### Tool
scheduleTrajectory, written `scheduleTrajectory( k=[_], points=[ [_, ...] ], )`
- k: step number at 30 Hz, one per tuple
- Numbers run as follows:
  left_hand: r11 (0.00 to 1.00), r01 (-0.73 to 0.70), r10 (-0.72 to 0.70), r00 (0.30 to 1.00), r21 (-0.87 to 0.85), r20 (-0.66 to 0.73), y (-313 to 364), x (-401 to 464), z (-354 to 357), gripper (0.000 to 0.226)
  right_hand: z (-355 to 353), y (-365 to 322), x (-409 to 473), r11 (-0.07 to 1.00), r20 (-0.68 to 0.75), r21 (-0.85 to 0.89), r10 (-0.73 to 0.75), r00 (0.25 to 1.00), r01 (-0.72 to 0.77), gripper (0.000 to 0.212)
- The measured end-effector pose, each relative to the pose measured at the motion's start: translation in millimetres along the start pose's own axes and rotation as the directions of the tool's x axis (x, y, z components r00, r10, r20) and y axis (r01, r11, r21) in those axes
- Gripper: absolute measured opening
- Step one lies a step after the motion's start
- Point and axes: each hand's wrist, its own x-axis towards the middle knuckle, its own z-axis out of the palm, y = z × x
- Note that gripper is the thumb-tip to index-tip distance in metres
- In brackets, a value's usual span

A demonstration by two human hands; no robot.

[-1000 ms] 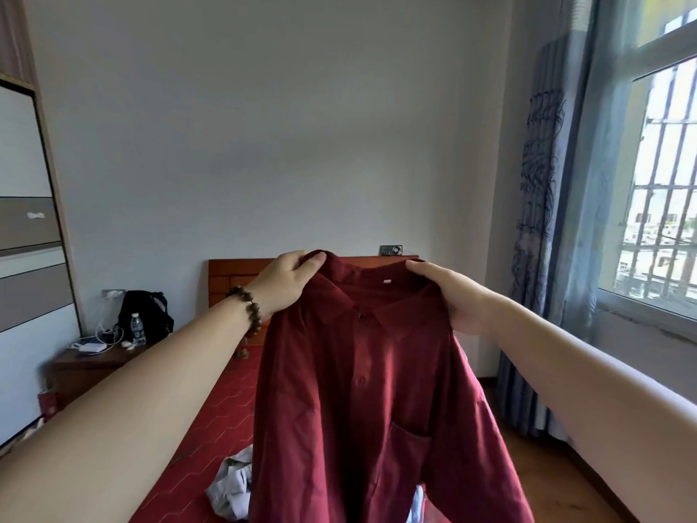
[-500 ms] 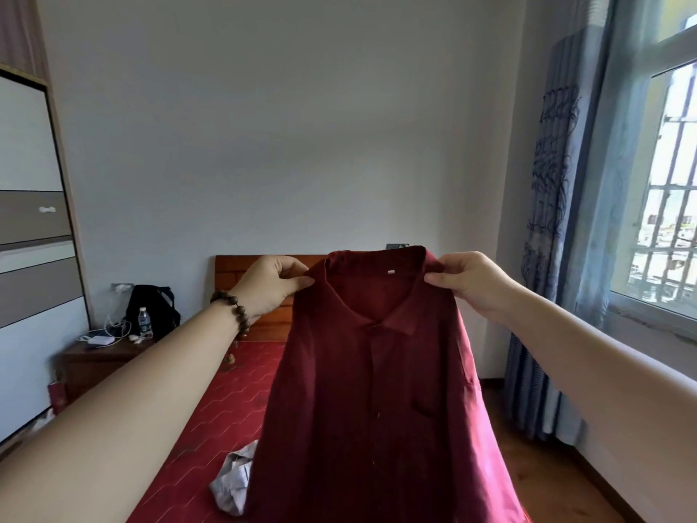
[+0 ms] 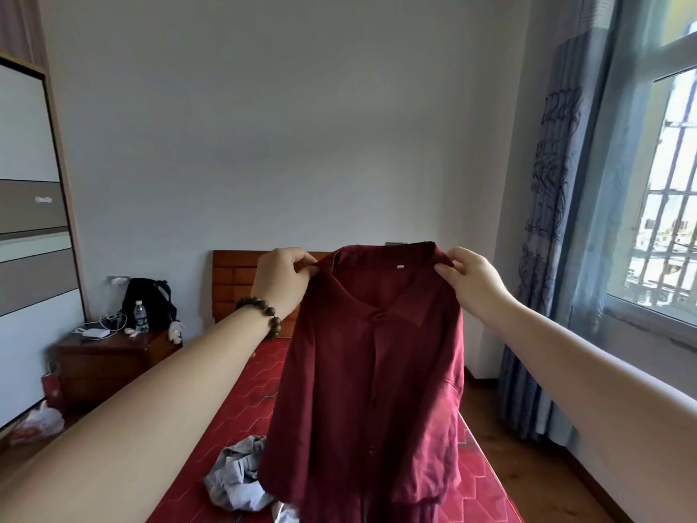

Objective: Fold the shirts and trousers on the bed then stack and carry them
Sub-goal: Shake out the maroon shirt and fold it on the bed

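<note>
- We pinch the dark red shirt [image 3: 373, 379] at its shoulders, left hand [image 3: 281, 286] and right hand [image 3: 471, 285] each grasping fabric.
- It hangs above the bed [image 3: 234, 420], beside a crumpled grey garment [image 3: 237, 473].

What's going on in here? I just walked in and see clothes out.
A person is holding a dark red shirt up by its shoulders, left hand and right hand each pinching one side of the collar. It hangs unfolded over the bed. A crumpled grey garment lies on the bed, not yet folded.
</note>
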Motion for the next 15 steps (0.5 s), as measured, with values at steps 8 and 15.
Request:
scheduleTrajectory(
  k=[8,15],
  points=[
    [0.616,0.539,-0.309,0.836,-0.574,0.453,-8.9,0.8,-6.1,0.013,-14.7,-2.0,-2.9,0.99,0.157,-0.091,-0.094,0.983,0.109,0.017],
    [0.494,0.686,-0.222,0.693,-0.534,0.685,-20.2,1.4,-9.7,0.012,-16.8,13.0,3.4,0.986,0.134,-0.166,0.02,0.991,0.003,0.007]
  ],
)
